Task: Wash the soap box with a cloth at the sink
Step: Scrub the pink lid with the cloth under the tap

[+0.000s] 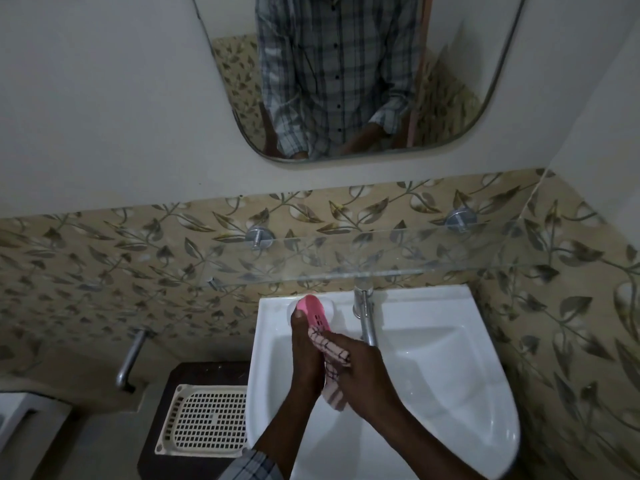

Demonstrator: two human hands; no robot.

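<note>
Over the white sink my left hand grips a pink soap box that stands on end, its slotted side facing right. My right hand holds a pink checked cloth pressed against the lower part of the box, between my two hands. The tail of the cloth hangs down below my palms. Most of the box's lower half is hidden by the cloth and my fingers.
A chrome tap stands at the back of the sink, right of the box. A glass shelf on metal pegs juts out above it. A cream slotted tray lies on a dark stand at the left. A mirror hangs above.
</note>
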